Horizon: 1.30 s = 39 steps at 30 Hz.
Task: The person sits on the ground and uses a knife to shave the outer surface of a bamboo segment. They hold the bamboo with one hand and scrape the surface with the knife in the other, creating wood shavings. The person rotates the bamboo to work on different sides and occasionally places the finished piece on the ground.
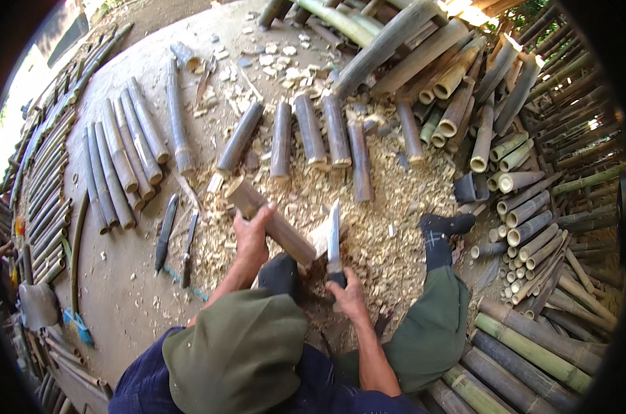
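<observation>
My left hand [252, 233] is closed round a thick brown bamboo section [280, 231], gripping it near its upper left end. The section slants down to the right, its lower end by a pale wood block [320, 238]. In my right hand [349, 293] is a knife [334, 241] with a broad bright blade, its dark handle in my fist and its tip pointing away from me. The blade stands just right of the bamboo's lower end, apart from it. My dark-socked left foot [278, 274] is beneath the bamboo section.
Cut bamboo pieces [282, 141] lie in a row beyond my hands, amid wood chips [409, 193]. Two more knives [166, 231] lie at left, near longer bamboo lengths [113, 155]. Bamboo stacks [527, 221] line the right side. A shovel blade [38, 306] shows at far left.
</observation>
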Available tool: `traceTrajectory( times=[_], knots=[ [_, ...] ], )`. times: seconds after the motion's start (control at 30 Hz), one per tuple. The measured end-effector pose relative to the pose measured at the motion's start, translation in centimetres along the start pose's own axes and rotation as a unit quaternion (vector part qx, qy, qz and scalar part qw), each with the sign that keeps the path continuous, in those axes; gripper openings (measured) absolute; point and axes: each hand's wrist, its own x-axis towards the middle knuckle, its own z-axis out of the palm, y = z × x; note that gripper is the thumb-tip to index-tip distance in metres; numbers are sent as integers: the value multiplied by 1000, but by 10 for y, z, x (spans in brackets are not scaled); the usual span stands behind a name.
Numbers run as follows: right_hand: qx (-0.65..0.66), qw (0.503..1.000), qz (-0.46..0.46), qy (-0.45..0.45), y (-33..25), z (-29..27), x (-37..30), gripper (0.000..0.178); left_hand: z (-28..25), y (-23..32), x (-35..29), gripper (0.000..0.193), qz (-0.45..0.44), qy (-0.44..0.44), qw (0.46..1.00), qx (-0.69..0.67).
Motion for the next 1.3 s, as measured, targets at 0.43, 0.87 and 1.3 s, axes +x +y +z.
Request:
traceTrajectory(
  times=[0.43,0.87,1.3],
  knots=[
    [-69,989,-117,67,-69,7,-33,33,-29,-14,10,52,-70,77,992,-71],
    [-133,972,-137,133,-43,6,-21,26,-5,-23,-1,59,-43,72,996,-21],
    [-254,964,-43,73,-36,4,6,29,-10,-10,0,50,3,-12,998,63]
  ],
)
